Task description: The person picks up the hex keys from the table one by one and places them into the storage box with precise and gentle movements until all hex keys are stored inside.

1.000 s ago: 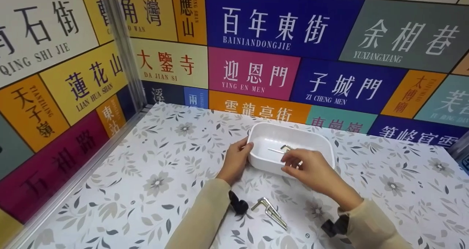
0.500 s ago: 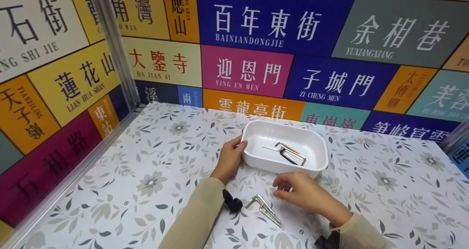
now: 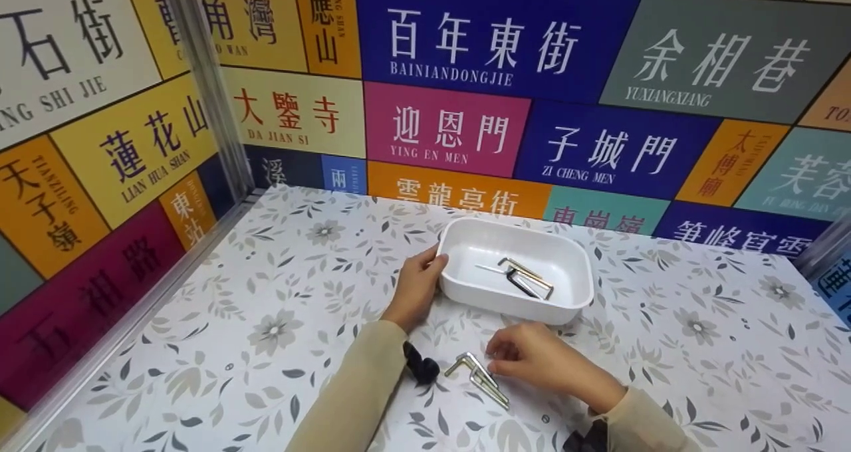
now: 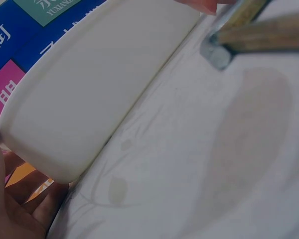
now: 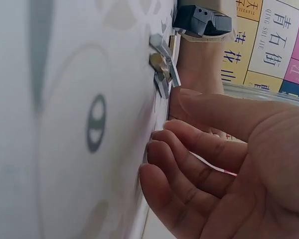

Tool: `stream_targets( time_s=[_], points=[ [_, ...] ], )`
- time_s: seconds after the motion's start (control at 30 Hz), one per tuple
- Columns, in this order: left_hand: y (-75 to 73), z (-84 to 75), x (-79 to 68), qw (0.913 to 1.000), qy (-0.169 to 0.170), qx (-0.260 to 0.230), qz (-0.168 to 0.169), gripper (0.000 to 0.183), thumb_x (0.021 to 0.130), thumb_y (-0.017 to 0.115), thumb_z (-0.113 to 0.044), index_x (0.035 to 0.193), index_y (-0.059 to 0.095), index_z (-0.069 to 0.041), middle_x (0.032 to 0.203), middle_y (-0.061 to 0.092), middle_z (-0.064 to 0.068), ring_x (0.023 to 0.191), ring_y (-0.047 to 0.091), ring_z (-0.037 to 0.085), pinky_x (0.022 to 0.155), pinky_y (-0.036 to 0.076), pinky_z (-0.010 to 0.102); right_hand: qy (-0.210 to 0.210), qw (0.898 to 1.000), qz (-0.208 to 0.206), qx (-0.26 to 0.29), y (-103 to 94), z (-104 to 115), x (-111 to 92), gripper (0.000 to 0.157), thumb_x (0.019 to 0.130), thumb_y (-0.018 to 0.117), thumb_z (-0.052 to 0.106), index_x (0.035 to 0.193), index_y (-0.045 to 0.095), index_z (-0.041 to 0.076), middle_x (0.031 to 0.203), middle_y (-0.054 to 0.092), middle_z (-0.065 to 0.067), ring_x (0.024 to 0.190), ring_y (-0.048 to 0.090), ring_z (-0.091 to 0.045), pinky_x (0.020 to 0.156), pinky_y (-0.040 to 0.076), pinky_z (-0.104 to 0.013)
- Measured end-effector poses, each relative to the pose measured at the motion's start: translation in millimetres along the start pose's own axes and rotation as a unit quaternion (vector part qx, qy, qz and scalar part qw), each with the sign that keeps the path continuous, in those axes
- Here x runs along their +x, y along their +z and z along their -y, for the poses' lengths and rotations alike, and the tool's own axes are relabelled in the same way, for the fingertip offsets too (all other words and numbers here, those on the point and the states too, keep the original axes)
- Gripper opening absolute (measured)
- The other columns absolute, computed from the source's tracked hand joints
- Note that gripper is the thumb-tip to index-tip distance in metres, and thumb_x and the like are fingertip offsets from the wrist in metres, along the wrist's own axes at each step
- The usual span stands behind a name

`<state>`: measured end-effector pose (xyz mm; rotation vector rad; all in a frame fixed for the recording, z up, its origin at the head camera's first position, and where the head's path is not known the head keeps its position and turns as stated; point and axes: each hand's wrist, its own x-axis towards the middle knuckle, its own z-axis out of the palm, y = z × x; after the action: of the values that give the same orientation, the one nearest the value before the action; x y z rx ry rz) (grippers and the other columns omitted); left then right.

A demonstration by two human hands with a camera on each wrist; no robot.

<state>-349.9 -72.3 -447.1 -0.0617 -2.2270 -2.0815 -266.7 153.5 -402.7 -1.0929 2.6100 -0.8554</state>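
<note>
A white plastic box stands on the table, and my left hand grips its left end. In the left wrist view the thumb lies at the rim of the box, with the fingers bent beneath. Inside the box lie several hex keys, gold-toned, silver and black. Another small group of hex keys lies on the cloth in front of the box. My right hand is just right of that group, fingers loosely bent and holding nothing. In the right wrist view its fingertips are close to these keys.
A floral-patterned cloth covers the table. Behind it rises a wall of coloured sign panels, with a clear corner edge at the left. A black wrist mount sits on the left sleeve near the loose keys.
My right hand has come out of the box and moved down toward me, beside the keys on the cloth. The keys in the box are now uncovered. My left hand stays at the box.
</note>
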Motion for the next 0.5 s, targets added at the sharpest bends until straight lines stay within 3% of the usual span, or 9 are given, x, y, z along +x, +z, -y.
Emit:
stream_targets(
  time_s=[0.5],
  points=[
    [1.7,0.8,1.6,1.0000,-0.008,-0.002,-0.006,0.049,0.102,0.052,-0.028,0.148,0.052,-0.012,0.148,0.058,0.005,0.129,0.060,0.018,0.112,0.047,0.037,-0.003,0.999,-0.023,-0.028,11.5,1.2,1.9,0.014,0.084,0.079,0.018,0.093,0.075,0.007,0.077,0.070,0.002,0.069,0.058,0.002,0.065,0.051,-0.020]
  ],
)
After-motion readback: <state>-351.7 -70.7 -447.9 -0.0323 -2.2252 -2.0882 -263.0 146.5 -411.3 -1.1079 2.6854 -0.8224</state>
